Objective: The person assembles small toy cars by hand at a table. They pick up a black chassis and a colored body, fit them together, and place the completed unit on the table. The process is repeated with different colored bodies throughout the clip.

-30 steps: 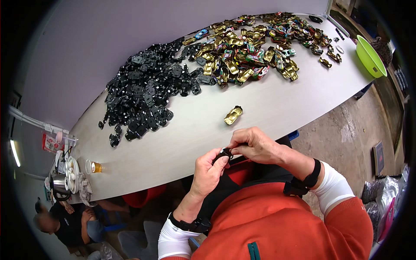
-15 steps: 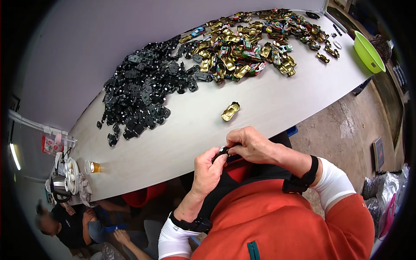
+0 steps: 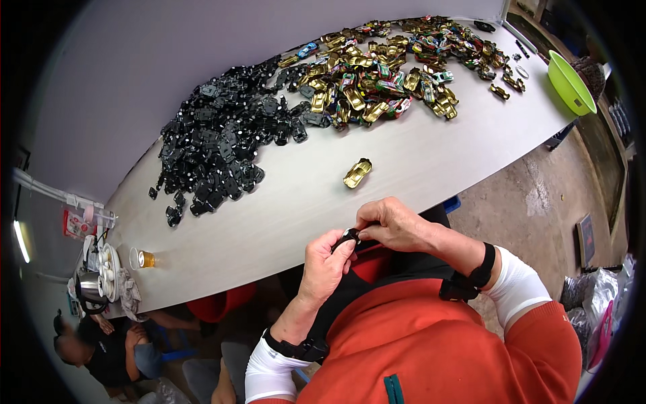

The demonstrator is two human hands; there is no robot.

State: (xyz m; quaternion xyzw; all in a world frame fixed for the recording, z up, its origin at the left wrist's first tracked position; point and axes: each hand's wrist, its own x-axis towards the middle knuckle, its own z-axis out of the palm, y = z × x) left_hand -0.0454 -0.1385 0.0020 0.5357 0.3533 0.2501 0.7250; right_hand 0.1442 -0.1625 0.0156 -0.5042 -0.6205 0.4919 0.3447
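Note:
My left hand [image 3: 325, 264] is closed on a small black toy car chassis [image 3: 347, 238] with a pale round wheel showing. Thumb and fingers of my right hand [image 3: 389, 224] pinch at the chassis's right end, just past the table's front edge. Part of the piece is covered by my fingers. Beyond my hands, a single gold toy car body [image 3: 357, 173] lies on the table. To the left rises a pile of black toy car chassis [image 3: 225, 135]. Gold and coloured toy car bodies [image 3: 363, 84] are heaped toward the back.
The pale table [image 3: 296, 202] curves toward the left. A cup of amber drink [image 3: 146, 259], a white tray [image 3: 112, 273] and a kettle [image 3: 89, 289] stand at its left end. A green basin [image 3: 570, 84] sits at the right end. Another person [image 3: 101, 347] is at lower left.
My hands have shifted very slightly while still gripping the chassis. At lower left, the other people's arms have moved. The piles and lone gold body remain in place.

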